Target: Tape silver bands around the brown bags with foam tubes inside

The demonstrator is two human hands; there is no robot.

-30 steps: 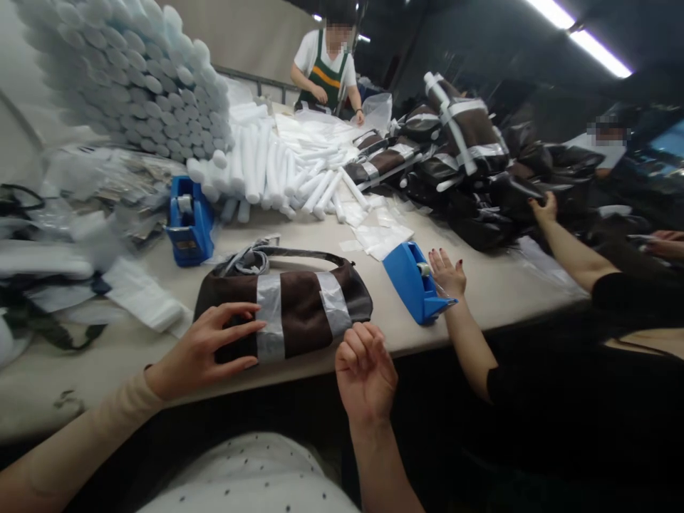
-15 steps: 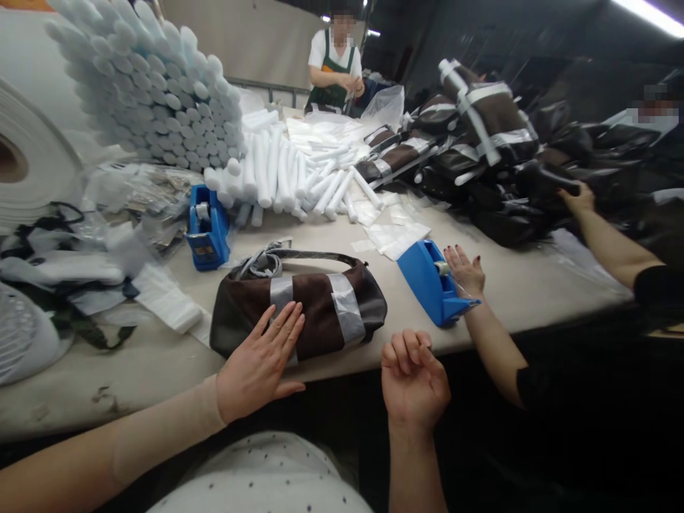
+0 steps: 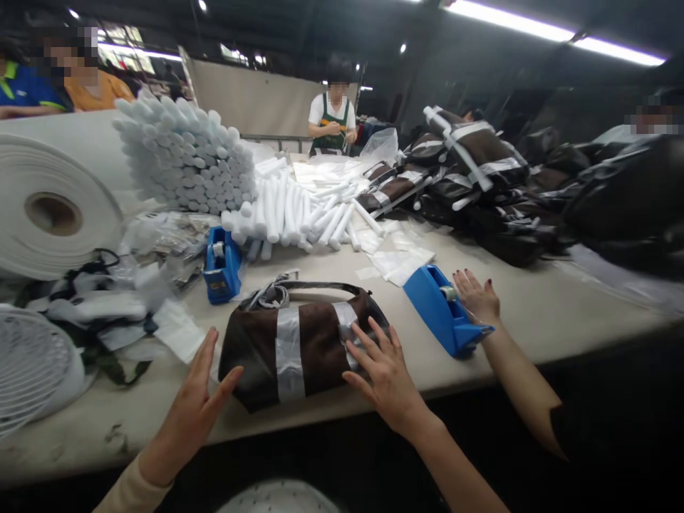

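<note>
A brown bag (image 3: 310,342) with two grey tape bands and a dark handle lies on the beige table (image 3: 534,313) near its front edge. My left hand (image 3: 195,406) is open, fingers together and thumb out, at the bag's left end. My right hand (image 3: 385,374) is open with fingers spread, resting on the bag's right end over the right tape band. Neither hand holds anything.
A co-worker's hand (image 3: 475,296) rests on a blue tape dispenser (image 3: 441,310) to the right. A second blue dispenser (image 3: 221,263) stands behind the bag. White foam tubes (image 3: 299,203), a big white roll (image 3: 53,206), a white fan (image 3: 32,363) and piled dark bags (image 3: 481,171) crowd the table.
My left hand slid off the bag's top to its left end. My right hand opened from a loose fist and came forward onto the bag's right end. The view tilted up.
</note>
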